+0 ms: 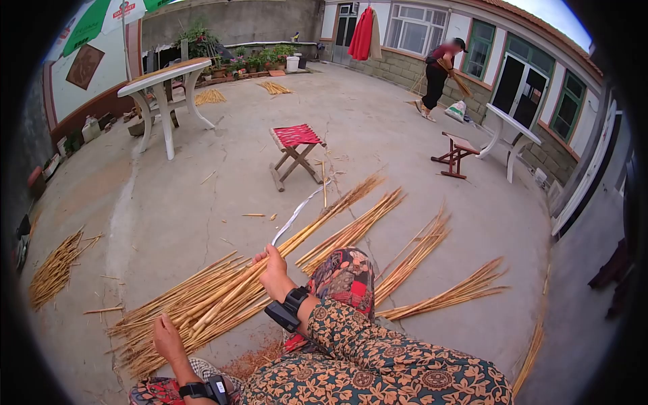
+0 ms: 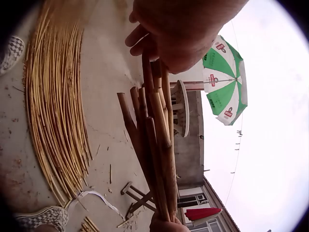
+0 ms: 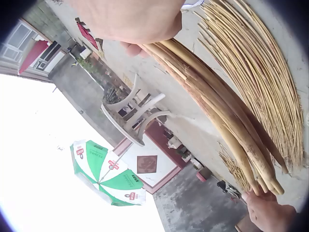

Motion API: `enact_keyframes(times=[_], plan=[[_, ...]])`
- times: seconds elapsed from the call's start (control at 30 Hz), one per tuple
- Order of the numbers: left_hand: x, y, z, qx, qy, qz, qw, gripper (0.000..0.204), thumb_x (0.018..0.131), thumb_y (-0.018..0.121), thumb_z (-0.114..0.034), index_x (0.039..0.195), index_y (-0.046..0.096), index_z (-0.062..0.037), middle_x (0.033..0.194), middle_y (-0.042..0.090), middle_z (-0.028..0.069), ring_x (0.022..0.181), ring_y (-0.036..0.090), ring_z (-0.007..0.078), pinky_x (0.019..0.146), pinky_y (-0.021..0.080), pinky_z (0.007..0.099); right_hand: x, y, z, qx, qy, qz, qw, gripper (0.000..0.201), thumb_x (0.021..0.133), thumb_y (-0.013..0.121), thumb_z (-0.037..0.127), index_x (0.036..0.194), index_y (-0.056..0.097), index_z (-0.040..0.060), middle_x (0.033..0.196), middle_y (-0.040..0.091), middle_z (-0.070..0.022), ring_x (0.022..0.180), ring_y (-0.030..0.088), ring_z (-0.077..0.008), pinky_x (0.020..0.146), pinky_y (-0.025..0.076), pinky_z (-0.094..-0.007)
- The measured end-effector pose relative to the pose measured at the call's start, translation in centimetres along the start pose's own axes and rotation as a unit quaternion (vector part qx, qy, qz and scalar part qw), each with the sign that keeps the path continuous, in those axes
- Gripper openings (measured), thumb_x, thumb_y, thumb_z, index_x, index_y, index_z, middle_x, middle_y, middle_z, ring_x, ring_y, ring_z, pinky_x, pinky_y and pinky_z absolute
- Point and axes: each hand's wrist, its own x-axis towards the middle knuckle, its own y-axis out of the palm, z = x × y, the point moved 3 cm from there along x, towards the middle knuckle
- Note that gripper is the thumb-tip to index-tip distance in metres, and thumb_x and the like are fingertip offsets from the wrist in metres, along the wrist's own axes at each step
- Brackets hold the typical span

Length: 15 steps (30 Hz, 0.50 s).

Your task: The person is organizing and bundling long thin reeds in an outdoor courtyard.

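Observation:
My right hand [image 1: 275, 273] grips a bundle of long, dry plant stalks [image 3: 219, 108] partway along its length. The bundle's brushy, thin tops point forward, and its thick cut ends stick out unevenly toward my left side. At those ends, my left hand [image 1: 169, 339] has its fingers curled round a few stalk ends, seen close up in the left wrist view. Below the bundle, a wide layer of stalks [image 2: 55, 106] lies on the concrete. A white strip [image 1: 297, 214] curves across the ground just beyond my right hand.
Separate stalk bunches [image 1: 412, 253] lie to the right, with another pile [image 1: 57, 270] at far left. A red-topped folding stool [image 1: 297, 138] stands ahead. Farther off are a white table [image 1: 162, 81], a brown stool [image 1: 457, 152] and a person [image 1: 439, 74] holding stalks.

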Motion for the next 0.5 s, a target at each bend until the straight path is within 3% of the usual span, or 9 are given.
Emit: enact_keyframes(times=[0.07,0.17,0.23,0.3,0.4,0.47,0.5], plan=[[-0.2,0.8,0.3,-0.086,-0.021,0.031,0.996,0.034,0.096,0.046,-0.031,0.089,0.059,-0.0001,0.073,0.057,0.0179,0.065,0.053,0.0302,0.062,0.042,0.039,0.1,-0.3,-0.3,0.002,-0.001,0.021,1.0,0.02,0.086,0.063,0.021,0.091,0.048,0.0087,0.076,0.052,-0.0065,0.068,0.054,-0.021,0.064,0.051,-0.0382],[-0.2,1.9,0.6,-0.161,-0.032,0.05,0.985,0.035,0.096,0.046,-0.03,0.088,0.056,0.0024,0.069,0.054,0.0176,0.063,0.051,0.0252,0.059,0.04,0.0371,0.1,-0.3,-0.5,0.011,-0.001,0.026,1.0,0.024,0.084,0.064,0.017,0.092,0.043,0.0079,0.071,0.05,-0.008,0.06,0.052,-0.0213,0.054,0.049,-0.038],[-0.3,2.4,1.2,-0.208,-0.064,0.067,0.974,0.035,0.097,0.046,-0.031,0.091,0.057,0.0015,0.073,0.057,0.0129,0.067,0.052,0.0196,0.062,0.042,0.0344,0.3,-0.2,-0.4,0.009,0.0,0.029,1.0,0.024,0.085,0.064,0.018,0.093,0.044,0.0077,0.071,0.051,-0.0082,0.06,0.053,-0.0216,0.053,0.049,-0.0382],[0.1,4.1,3.0,-0.305,-0.123,0.085,0.94,0.036,0.097,0.045,-0.034,0.097,0.058,0.0,0.081,0.06,0.0108,0.07,0.054,0.0185,0.063,0.044,0.033,0.7,-0.4,-0.6,0.002,-0.002,0.023,1.0,0.023,0.084,0.064,0.019,0.091,0.045,0.0077,0.072,0.051,-0.0081,0.062,0.054,-0.0218,0.056,0.05,-0.0382],[0.1,3.7,2.9,-0.454,-0.228,0.004,0.861,0.041,0.096,0.044,-0.039,0.11,0.055,-0.0023,0.097,0.061,0.009,0.081,0.057,0.0177,0.066,0.045,0.0305,0.8,-0.1,-0.2,-0.033,-0.016,0.035,0.999,0.022,0.084,0.065,0.021,0.087,0.047,0.0072,0.072,0.051,-0.0076,0.063,0.053,-0.0215,0.06,0.051,-0.0384],[0.2,3.4,3.6,-0.514,-0.262,0.014,0.817,0.046,0.095,0.044,-0.044,0.116,0.052,-0.0037,0.107,0.059,0.0099,0.089,0.058,0.0181,0.068,0.045,0.0277,0.4,0.0,-0.1,0.003,-0.01,0.005,1.0,0.022,0.085,0.064,0.021,0.086,0.047,0.0078,0.07,0.051,-0.0071,0.062,0.053,-0.0207,0.06,0.051,-0.0385],[-0.1,2.3,2.0,-0.497,-0.293,0.017,0.817,0.048,0.095,0.043,-0.046,0.115,0.052,-0.0035,0.106,0.059,0.0099,0.088,0.057,0.0172,0.068,0.044,0.0271,0.7,-0.1,-0.2,-0.001,0.005,0.028,1.0,0.021,0.085,0.063,0.022,0.085,0.047,0.0085,0.071,0.052,-0.0065,0.063,0.053,-0.0202,0.061,0.051,-0.0379]])
